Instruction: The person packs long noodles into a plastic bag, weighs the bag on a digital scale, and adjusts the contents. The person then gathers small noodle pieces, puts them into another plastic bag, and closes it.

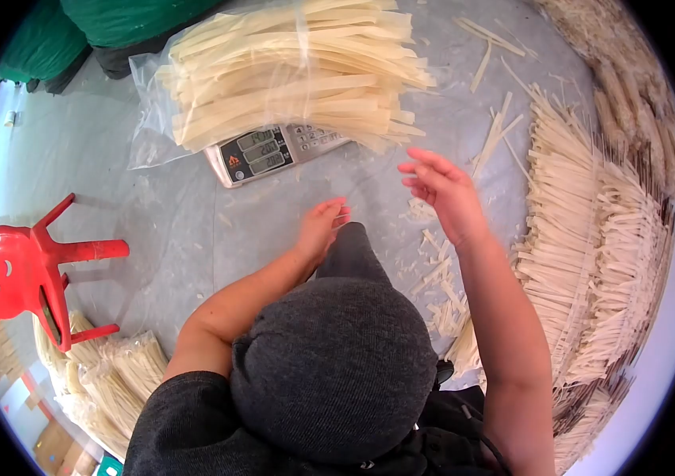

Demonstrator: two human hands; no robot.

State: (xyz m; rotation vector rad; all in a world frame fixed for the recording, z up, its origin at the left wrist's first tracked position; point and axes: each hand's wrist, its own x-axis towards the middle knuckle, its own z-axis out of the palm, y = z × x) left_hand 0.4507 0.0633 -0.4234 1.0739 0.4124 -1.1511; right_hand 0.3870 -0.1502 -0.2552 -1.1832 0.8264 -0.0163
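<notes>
A large bundle of flat, pale yellow strips (298,75), partly in clear plastic, lies on a digital scale (262,155) whose lit display faces up. My left hand (326,226) is below the scale, its fingers pressed together at the tips; a thin light strand seems to show there, too small to name. To the right, my right hand (442,186) is raised just below the bundle's right end, fingers curled loosely apart and holding nothing. Neither hand touches the bundle.
A red plastic stool (12,270) lies tipped over at the left. Bagged strips (119,381) are at the lower left, green sacks (123,20) at the upper left. Long rows of pale strips (563,238) line the right side. Loose scraps (441,278) litter the grey floor (171,238).
</notes>
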